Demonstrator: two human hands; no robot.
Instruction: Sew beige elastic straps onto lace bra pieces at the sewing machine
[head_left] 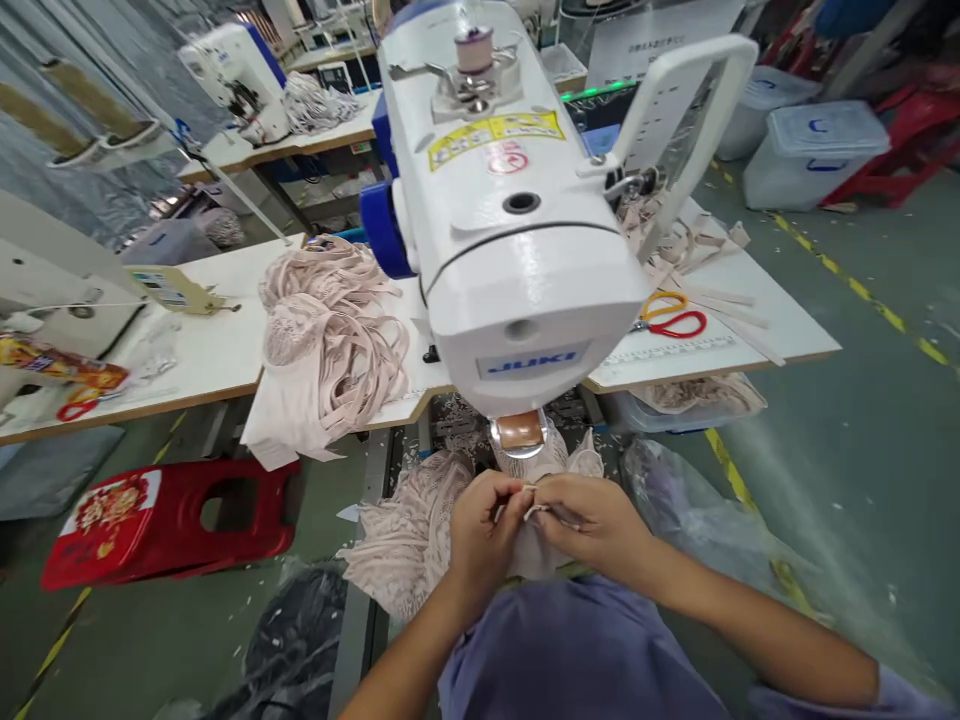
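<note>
Both my hands meet just below the head of a white JUKI sewing machine [517, 250]. My left hand [484, 525] is closed, pinching a pale pink lace garment [409, 535] that spills down to the left. My right hand [592, 520] is closed too, pinching the same lace, with a small metal tool or strap end between the fingers; I cannot tell which. The fingertips of the two hands almost touch. The needle area is hidden behind the machine head.
A heap of pink straps and lace [330, 330] lies on the white table [750, 300] left of the machine. Red and yellow scissors [675, 315] lie at the right. A red stool [169, 520] stands on the floor at left. Plastic bins [814, 150] sit far right.
</note>
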